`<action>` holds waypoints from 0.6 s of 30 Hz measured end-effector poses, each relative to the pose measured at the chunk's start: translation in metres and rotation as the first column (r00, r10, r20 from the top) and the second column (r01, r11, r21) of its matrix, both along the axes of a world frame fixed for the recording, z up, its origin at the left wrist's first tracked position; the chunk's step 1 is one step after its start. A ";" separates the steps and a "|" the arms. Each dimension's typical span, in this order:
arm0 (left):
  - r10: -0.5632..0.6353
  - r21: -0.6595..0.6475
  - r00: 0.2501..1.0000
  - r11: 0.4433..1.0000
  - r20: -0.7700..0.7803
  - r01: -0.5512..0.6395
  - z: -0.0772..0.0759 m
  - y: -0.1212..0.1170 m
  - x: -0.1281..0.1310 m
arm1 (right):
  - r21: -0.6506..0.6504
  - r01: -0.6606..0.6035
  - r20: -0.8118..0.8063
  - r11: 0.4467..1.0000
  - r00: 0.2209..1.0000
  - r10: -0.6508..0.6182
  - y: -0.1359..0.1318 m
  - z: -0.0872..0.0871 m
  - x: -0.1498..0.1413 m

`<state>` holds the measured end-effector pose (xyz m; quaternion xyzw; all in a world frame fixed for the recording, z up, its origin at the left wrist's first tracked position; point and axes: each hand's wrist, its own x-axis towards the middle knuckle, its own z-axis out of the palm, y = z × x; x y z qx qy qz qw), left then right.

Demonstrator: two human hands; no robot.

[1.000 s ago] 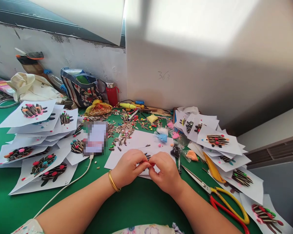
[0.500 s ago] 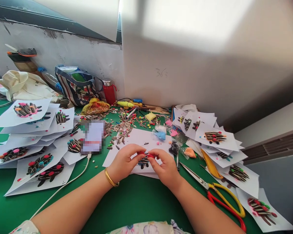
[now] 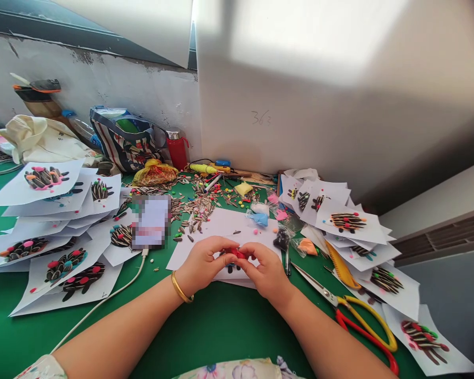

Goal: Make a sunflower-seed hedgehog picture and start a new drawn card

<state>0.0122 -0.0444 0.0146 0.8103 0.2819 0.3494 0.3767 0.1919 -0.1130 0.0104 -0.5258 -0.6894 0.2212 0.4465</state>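
Between the fingertips of my left hand (image 3: 207,263) and my right hand (image 3: 266,267) is a small lump of red clay (image 3: 237,252), pinched from both sides. My hands meet above a sheet of white paper (image 3: 213,223). On that sheet, partly hidden under my fingers, lies a dark seed figure (image 3: 232,268) with a bit of blue. Loose striped sunflower seeds (image 3: 193,227) lie on the sheet's upper left. Blue clay (image 3: 259,219), black clay (image 3: 281,239) and orange clay (image 3: 308,246) in clear bags lie beyond and beside my right hand.
Stacks of finished seed pictures stand at left (image 3: 57,226) and right (image 3: 349,223). Large scissors (image 3: 337,302) lie open-bladed by my right forearm, near a yellow cutter (image 3: 342,268). A phone (image 3: 152,221) trails a white cable (image 3: 102,300). A red flask (image 3: 177,150) stands at the back.
My fingertips have come closer together. Two separate red bits, one at each hand, now show as one red lump between them, covering more of the seed figure.
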 end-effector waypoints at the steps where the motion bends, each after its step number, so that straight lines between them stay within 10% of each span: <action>1: -0.006 -0.009 1.000 1.000 0.003 0.006 0.000 0.000 0.000 | 0.003 -0.009 0.003 1.000 1.000 0.009 0.000 0.000 0.000; 12: 0.248 -0.094 0.968 0.965 0.030 -0.244 -0.004 0.015 -0.004 | -0.093 0.234 -0.208 0.968 0.946 -0.249 0.007 -0.001 0.025; 18: 0.332 -0.191 0.942 0.928 0.038 -0.320 -0.011 0.033 -0.007 | -0.202 0.294 0.158 0.934 0.951 -0.265 0.016 -0.002 0.041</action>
